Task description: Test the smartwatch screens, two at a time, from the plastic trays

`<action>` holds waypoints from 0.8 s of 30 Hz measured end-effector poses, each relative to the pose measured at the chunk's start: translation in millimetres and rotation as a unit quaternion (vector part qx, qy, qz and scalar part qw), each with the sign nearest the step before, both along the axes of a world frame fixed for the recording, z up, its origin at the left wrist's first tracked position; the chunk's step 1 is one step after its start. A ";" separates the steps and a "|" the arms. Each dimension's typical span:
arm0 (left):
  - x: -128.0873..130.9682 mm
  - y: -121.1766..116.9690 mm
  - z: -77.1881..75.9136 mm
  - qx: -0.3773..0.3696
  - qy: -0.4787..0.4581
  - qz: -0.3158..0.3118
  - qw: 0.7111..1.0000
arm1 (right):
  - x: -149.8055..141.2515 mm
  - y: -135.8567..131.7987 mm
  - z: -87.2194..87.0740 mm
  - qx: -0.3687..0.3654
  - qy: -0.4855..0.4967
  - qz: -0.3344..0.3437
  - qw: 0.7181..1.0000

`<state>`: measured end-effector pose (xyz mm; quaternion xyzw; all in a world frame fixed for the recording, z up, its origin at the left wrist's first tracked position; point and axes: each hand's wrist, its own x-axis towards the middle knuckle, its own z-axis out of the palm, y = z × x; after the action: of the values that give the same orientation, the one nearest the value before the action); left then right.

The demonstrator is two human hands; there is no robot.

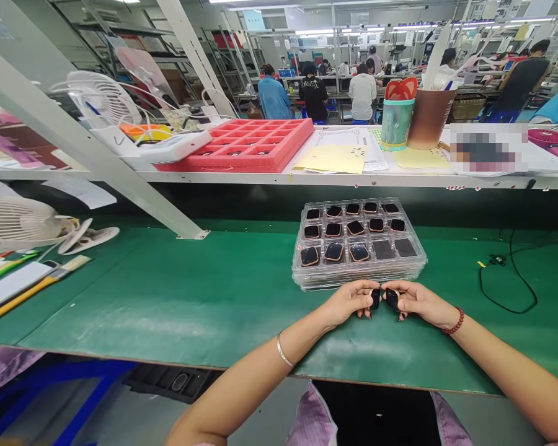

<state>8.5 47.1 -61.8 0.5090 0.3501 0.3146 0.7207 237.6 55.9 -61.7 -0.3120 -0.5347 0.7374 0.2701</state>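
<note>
My left hand pinches a black smartwatch case between thumb and fingers. A second black smartwatch case is gripped the same way in my right hand. Both cases are tilted up and held close together, just in front of a clear plastic tray. Square watch cases with dark screens and copper-coloured edges, such as this watch case, lie in most of the tray's compartments. The two front-right compartments show flat dark grey bottoms. More clear trays appear stacked beneath.
On the green worktop, a black cable lies at right and a white fan at left. The shelf above holds a red foam tray, papers, a teal cup and a brown cup. Several people sit in the background.
</note>
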 end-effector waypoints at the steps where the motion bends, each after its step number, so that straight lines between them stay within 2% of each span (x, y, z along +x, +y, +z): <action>1: 0.8 -0.4 -0.4 0.006 0.004 0.008 1.000 | 0.4 0.1 0.5 -0.004 -0.012 -0.005 1.000; 6: 4.8 -4.1 -1.1 0.038 0.033 0.048 0.998 | -1.6 -1.1 4.0 0.019 -0.062 -0.024 0.998; 11: 6.6 -7.1 5.1 0.048 0.055 0.038 0.997 | -6.8 -4.9 4.3 0.094 -0.099 -0.018 0.991; 16: 6.3 -5.0 4.1 0.053 0.064 0.037 0.996 | -8.3 -7.7 1.0 0.111 -0.110 -0.003 0.988; 19: 4.4 -9.1 5.6 0.061 0.093 0.014 0.994 | -7.8 -12.5 7.5 0.143 -0.095 -0.020 0.985; 20: 3.7 -11.6 9.6 0.086 0.109 0.010 0.990 | -6.9 -13.8 12.8 0.168 -0.090 -0.031 0.981; 22: 3.6 -15.7 24.7 0.186 0.153 0.012 0.971 | -3.6 -12.6 28.0 0.241 -0.090 -0.064 0.964; 24: 6.5 -14.2 47.2 0.321 0.195 0.024 0.927 | 1.7 -3.7 46.0 0.328 -0.105 -0.124 0.930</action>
<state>15.0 32.9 -14.6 0.7555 0.3762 0.3223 0.4286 239.3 52.2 -15.6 -0.3457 -0.7292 0.4442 0.3891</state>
